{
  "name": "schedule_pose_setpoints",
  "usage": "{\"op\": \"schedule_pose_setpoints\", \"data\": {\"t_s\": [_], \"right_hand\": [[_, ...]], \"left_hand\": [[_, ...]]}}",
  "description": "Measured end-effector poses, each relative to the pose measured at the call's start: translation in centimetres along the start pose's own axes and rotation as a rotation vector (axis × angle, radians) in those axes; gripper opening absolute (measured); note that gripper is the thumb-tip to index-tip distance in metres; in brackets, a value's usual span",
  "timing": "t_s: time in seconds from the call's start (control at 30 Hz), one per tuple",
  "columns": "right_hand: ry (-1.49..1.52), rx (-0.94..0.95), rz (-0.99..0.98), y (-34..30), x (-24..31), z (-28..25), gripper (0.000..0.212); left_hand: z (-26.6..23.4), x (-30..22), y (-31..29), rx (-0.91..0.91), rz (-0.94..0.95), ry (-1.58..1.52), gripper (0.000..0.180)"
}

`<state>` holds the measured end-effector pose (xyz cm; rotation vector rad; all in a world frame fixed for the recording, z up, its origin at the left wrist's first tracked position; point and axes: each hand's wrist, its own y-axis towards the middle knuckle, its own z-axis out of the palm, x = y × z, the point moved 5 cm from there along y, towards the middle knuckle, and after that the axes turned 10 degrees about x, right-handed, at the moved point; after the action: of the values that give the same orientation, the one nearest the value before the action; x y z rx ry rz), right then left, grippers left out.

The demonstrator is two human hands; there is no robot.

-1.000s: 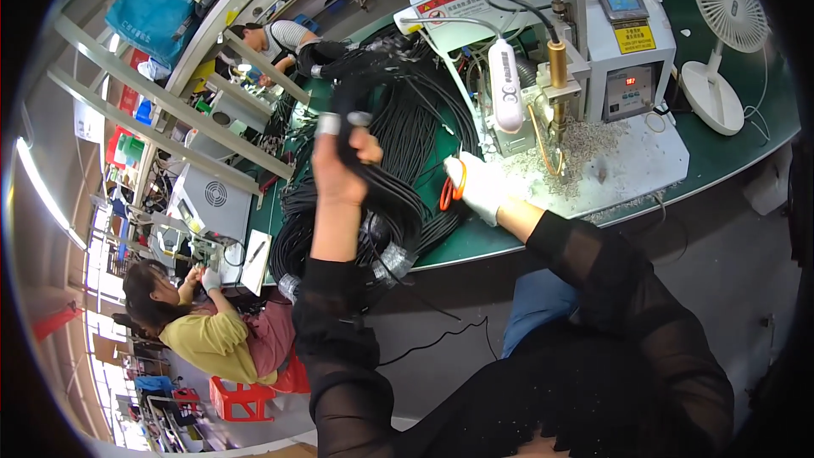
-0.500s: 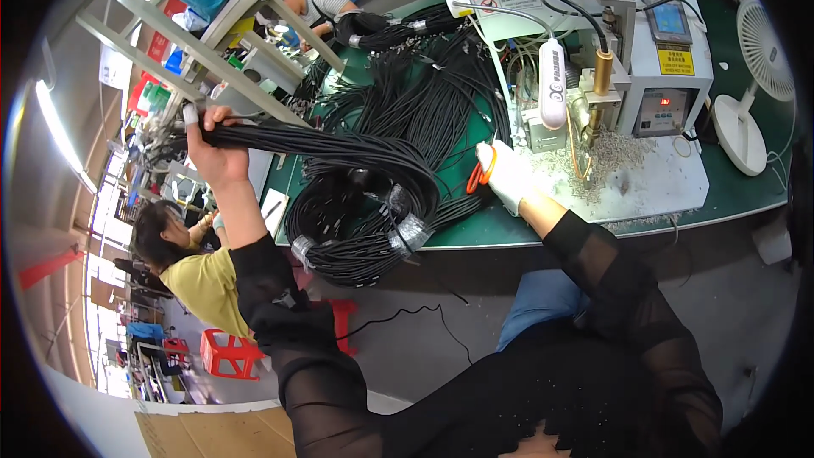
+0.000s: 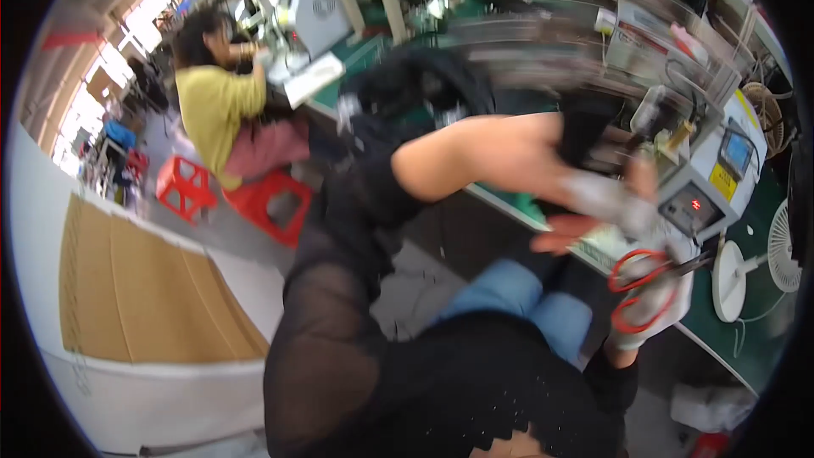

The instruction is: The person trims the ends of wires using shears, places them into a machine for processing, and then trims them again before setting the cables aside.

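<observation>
My left arm reaches across to the right, and my left hand (image 3: 585, 191) is smeared by motion, with something white about its fingers. It is close above my right hand; whether it holds anything cannot be made out. My right hand (image 3: 671, 301), in a white glove, is closed on a pair of scissors (image 3: 642, 278) with orange-red handles, the dark blades pointing right. Beyond my left forearm lies a coil of black cable (image 3: 415, 85) on the green table (image 3: 738, 343). Blur hides the loose cables further back.
A white bench machine (image 3: 699, 203) with a lit red display stands at the right, beside a white fan (image 3: 731, 280). On the left, a person in a yellow top (image 3: 208, 110) sits at a bench near red stools (image 3: 185, 189). Brown cardboard (image 3: 153, 280) is at the lower left.
The view has swung left. My left hand has left the cable bundle's raised end and come across to my right hand. The scissors are now nearer to me, their handles in plain sight.
</observation>
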<state>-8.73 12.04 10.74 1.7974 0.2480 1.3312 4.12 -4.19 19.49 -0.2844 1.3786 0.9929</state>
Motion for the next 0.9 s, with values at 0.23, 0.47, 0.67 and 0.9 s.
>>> {"op": "schedule_pose_setpoints", "data": {"t_s": [0.23,0.47,0.67,0.9], "right_hand": [[-1.125,-0.266,0.131,-5.6,1.7,-12.1,0.040],[-0.107,-0.403,0.301,-15.3,-0.5,-11.8,0.045],[-0.060,-0.512,0.331,-18.1,0.4,-15.9,0.048],[-0.339,0.228,0.547,-12.5,-5.5,-7.9,0.039]], "left_hand": [[-5.3,14.0,13.5,0.248,-0.724,0.247,0.018],[-4.2,29.3,18.1,0.619,-0.944,0.156,0.020],[-2.7,32.6,17.0,0.597,-0.759,0.037,0.016],[-4.4,33.1,8.8,0.289,-0.564,0.106,0.034]]}}
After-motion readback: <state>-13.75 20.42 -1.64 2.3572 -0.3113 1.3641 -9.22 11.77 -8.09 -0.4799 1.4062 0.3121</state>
